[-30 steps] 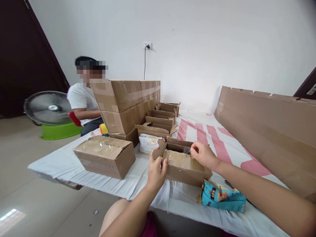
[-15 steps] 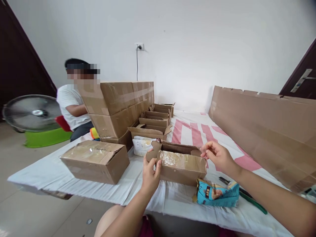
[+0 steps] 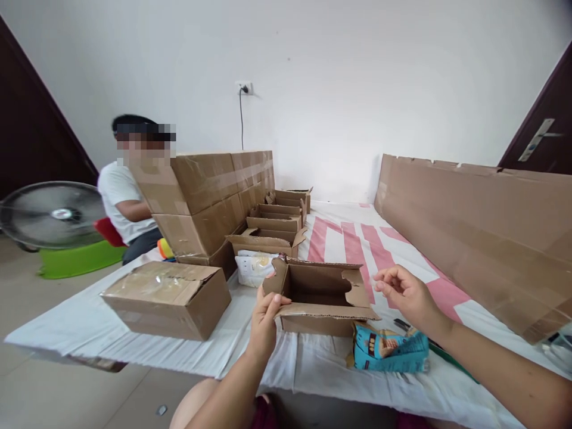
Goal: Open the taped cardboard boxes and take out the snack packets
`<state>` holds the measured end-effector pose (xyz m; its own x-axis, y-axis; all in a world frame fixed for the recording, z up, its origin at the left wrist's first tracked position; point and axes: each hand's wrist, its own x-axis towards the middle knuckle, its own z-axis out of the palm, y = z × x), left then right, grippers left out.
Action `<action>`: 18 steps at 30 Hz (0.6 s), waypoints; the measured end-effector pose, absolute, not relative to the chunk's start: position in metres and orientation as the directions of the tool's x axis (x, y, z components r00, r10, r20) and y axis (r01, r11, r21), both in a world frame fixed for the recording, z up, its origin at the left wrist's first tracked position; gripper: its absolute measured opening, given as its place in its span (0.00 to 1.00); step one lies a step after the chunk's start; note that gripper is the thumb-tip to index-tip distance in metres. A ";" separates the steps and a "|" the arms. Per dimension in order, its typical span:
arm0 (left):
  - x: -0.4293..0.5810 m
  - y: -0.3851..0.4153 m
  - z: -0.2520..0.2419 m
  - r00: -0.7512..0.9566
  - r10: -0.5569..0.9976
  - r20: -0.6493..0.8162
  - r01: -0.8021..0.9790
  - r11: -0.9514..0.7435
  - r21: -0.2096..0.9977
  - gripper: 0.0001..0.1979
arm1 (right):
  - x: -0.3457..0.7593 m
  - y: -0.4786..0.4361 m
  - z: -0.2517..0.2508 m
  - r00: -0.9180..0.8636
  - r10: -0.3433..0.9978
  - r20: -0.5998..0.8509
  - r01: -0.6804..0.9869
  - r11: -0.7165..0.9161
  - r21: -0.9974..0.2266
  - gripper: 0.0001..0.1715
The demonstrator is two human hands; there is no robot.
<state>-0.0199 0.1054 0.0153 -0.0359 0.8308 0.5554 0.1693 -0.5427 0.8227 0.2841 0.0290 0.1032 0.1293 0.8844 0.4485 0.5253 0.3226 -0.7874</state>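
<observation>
Swung outward since the earlier frame, the near flap [image 3: 326, 311] of a cardboard box [image 3: 319, 292] is now tipped toward the near edge of the cloth-covered tabletop [image 3: 236, 330].

At the box's near left corner, flap board is pinched by the left hand [image 3: 263, 325], thumb on top; the right hand [image 3: 409, 295] is held just beyond the right end, fingers curled, and whether anything is pinched there cannot be told. By the tabletop's near edge, a blue pouch [image 3: 391, 351] is seen just beside the box. Judged by look, the box is light, its walls stiff, its creases soft, with little slip expected; it is best gripped by the end walls, below the flaps.
</observation>
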 end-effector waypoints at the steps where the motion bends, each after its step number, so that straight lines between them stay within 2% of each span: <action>1: -0.020 0.105 0.016 -0.017 0.847 0.531 0.157 -0.522 0.838 0.20 | 0.283 0.033 0.103 0.135 0.881 0.453 0.533 0.321 -0.783 0.14; 3: -0.021 0.105 0.018 0.031 0.866 0.499 0.145 -0.498 0.855 0.16 | 0.280 0.043 0.104 0.143 0.880 0.454 0.544 0.313 -0.778 0.12; 8: -0.018 0.103 0.020 0.130 0.842 0.524 0.191 -0.540 0.820 0.17 | 0.278 0.080 0.107 0.081 0.916 0.393 0.619 0.263 -0.740 0.09; 11: -0.018 0.102 0.020 0.150 0.807 0.571 0.265 -0.590 0.763 0.15 | 0.276 0.093 0.109 0.048 0.910 0.411 0.681 0.271 -0.680 0.08; 13: -0.018 0.100 0.022 0.105 0.769 0.630 0.342 -0.623 0.704 0.13 | 0.271 0.089 0.109 0.022 0.896 0.444 0.692 0.307 -0.653 0.07; 15: -0.019 0.097 0.027 0.001 0.691 0.723 0.463 -0.641 0.612 0.11 | 0.266 0.076 0.108 -0.090 0.844 0.529 0.703 0.430 -0.566 0.05; 18: -0.021 0.092 0.035 -0.044 0.481 0.875 0.650 -0.652 0.391 0.08 | 0.261 0.052 0.101 -0.355 0.671 0.651 0.688 0.659 -0.304 0.06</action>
